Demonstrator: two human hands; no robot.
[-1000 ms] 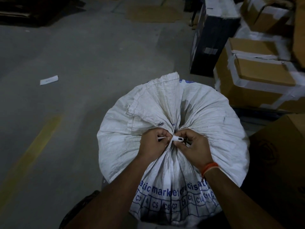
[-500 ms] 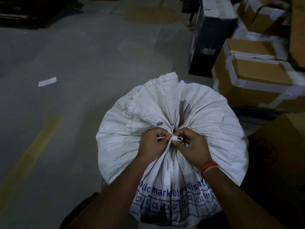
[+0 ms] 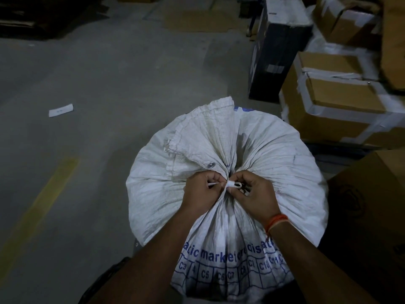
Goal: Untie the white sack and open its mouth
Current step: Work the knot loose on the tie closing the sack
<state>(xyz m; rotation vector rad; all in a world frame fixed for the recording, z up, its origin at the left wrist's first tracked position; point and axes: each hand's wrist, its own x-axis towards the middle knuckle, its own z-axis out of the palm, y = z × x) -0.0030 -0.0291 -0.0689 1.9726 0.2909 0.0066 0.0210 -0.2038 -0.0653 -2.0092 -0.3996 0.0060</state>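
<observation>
Both hands are meeting at the gathered neck of the white sack (image 3: 258, 150), standing near the person. The left hand (image 3: 200, 191) is pinching the tie (image 3: 232, 184) tail to work it loose, while the right hand (image 3: 255, 191) is clamping its knot to steady the neck.

you're standing in a warehouse or storeroom: bare concrete floor (image 3: 114, 80) with a painted yellow line (image 3: 41, 202), taped cardboard boxes (image 3: 337, 102) stacked beside a black carton (image 3: 276, 51).

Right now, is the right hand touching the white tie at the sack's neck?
Touching. The head view shows the right hand pinching the white tie at its looped end, on the gathered neck of the white sack.
</observation>
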